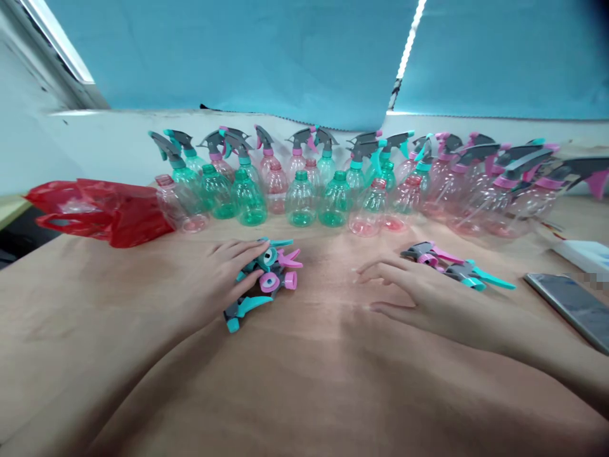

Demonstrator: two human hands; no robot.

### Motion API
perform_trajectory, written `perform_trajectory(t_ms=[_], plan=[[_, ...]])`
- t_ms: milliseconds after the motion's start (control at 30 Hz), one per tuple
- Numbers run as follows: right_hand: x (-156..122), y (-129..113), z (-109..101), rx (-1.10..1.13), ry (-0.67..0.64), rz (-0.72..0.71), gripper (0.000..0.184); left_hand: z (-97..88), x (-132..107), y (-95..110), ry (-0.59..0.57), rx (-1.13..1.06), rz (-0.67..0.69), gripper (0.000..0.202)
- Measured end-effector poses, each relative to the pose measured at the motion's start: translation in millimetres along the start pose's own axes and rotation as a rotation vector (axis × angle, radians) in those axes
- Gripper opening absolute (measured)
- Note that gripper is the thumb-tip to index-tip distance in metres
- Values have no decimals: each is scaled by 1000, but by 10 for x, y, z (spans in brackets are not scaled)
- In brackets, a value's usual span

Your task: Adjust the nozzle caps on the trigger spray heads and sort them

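Observation:
My left hand point(228, 273) is cupped over a cluster of grey trigger spray heads with teal and pink parts. Its thumb and forefinger close round a teal-collared spray head point(267, 257). Against the thumb lies a pink-collared spray head point(270, 282), and closer to me is another with a teal trigger point(254, 306). My right hand point(404, 279) hovers low over the table, fingers spread and holding nothing. Just beyond it lie two loose spray heads, one with a pink trigger point(445, 254) and one with a teal trigger point(490, 276).
Clear green bottles point(301, 200) and pink bottles point(368, 209) line the back of the wooden table point(304, 381), several with spray heads fitted, others open-necked. A red plastic bag point(114, 212) lies at left. On the right is a phone point(571, 304) beside a white object point(585, 257).

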State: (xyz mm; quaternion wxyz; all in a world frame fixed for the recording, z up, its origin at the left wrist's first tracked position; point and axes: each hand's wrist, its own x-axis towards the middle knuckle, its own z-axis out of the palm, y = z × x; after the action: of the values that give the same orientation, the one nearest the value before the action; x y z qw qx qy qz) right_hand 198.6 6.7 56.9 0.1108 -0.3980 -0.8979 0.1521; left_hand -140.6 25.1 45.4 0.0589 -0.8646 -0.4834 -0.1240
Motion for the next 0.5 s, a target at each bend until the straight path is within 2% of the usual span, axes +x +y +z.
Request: perform_trajectory(t_ms=[100,233,367,500], plan=[[-55,59,-17,-18,-23,41,32,-30,13,59,61,-63,2,43],[-171,190,-22,-39,11,57,28,-32,58,129,118,-97,7,37],[-298,323,-23,-50,27,79,24,-2,148,169,124,-87,10,38],[-342,374,-34,-19,14,96,23,-11,330,93,82,-64,-70,40]])
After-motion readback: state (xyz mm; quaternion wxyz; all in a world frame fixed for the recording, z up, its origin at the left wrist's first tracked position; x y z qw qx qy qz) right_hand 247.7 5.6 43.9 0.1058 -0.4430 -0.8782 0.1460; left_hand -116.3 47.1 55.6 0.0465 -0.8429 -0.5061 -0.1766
